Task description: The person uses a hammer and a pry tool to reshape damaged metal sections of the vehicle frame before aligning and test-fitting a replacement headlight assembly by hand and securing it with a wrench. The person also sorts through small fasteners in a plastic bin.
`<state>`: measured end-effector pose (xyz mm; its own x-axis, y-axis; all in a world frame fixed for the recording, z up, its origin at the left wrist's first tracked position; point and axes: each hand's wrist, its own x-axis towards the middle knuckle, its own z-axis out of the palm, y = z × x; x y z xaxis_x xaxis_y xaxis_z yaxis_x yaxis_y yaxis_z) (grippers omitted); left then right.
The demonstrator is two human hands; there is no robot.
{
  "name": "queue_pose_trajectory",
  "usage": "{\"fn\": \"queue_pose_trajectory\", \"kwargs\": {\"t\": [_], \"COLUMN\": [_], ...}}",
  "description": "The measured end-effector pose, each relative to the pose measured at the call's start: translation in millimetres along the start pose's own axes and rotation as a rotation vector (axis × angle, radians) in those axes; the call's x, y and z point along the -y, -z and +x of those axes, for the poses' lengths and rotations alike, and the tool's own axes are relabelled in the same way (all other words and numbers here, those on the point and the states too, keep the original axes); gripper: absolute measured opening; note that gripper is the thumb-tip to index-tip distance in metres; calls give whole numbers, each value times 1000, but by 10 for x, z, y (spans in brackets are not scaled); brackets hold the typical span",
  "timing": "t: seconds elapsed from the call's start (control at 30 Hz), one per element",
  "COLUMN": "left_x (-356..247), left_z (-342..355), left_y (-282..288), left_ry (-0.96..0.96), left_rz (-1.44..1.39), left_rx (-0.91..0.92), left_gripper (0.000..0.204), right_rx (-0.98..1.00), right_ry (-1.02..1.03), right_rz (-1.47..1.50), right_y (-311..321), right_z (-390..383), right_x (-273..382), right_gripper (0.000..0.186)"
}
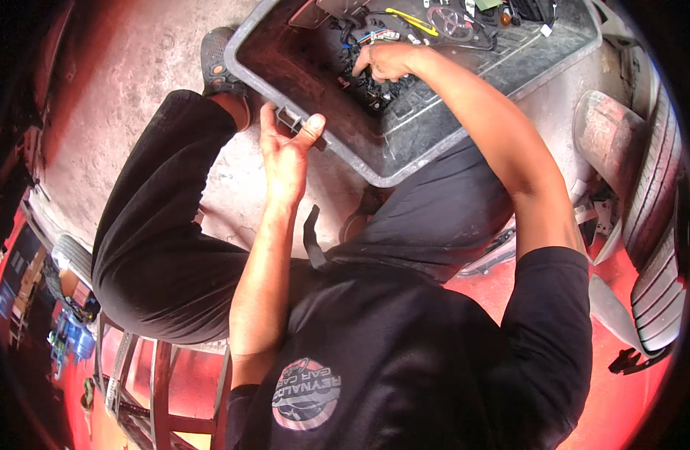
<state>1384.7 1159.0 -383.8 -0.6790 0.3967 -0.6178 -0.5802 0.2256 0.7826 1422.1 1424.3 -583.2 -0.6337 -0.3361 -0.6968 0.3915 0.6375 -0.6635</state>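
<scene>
Nearest to the camera is the person's black shirt [405,352] with a round patch on the chest, and the two bare forearms rise from it. The person sits on a metal stool [146,375], knees apart in black trousers [157,225], and the concrete floor [135,67] shows rough and grey between the legs.

The left hand [285,154] is at the near edge of a dark grey plastic tray [427,139]. Its fingers [268,124] stand almost straight and the thumb presses on a small grey clip on the rim, so the hand is mostly open and only pinches the edge. To the left of this hand the floor is open; a shoe [217,60] stands just beside the tray's left corner.

The tray is wide and shallow with rounded corners and a ribbed bottom, and it lies tilted over the right knee. The near half of its bottom is bare.

Further in, the right hand [386,61] reaches down into the tray. Its fingers are curled into a bundle of black wires [375,86] and connectors; I cannot tell if they grip one. Beyond it lie more cables, one yellow [412,21].

On the right, well apart, a tyre [660,225] with deep grooves stands beside the red floor.
</scene>
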Motion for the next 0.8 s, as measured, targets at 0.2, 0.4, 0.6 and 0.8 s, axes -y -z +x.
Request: {"fn": "queue_pose_trajectory", "kwargs": {"t": [0.2, 0.4, 0.6, 0.8], "left_x": [5, 28, -2, 1], "left_z": [-6, 15, -5, 12], "left_y": [36, 56, 64, 31], "left_ry": [-9, -11, 6, 5], "left_rz": [-5, -2, -8, 9], "left_rx": [-3, -4, -22, -42], "left_gripper": [54, 52, 47, 47], "right_rx": [-202, 321, 122, 227], "right_ry": [401, -49, -28, -23], "right_rz": [-253, -86, -317, -178], "right_y": [69, -192, -46, -35], "right_z": [56, -115, -106, -68], "right_x": [-111, 479, 372, 216], "right_gripper": [41, 35, 36, 48]}}
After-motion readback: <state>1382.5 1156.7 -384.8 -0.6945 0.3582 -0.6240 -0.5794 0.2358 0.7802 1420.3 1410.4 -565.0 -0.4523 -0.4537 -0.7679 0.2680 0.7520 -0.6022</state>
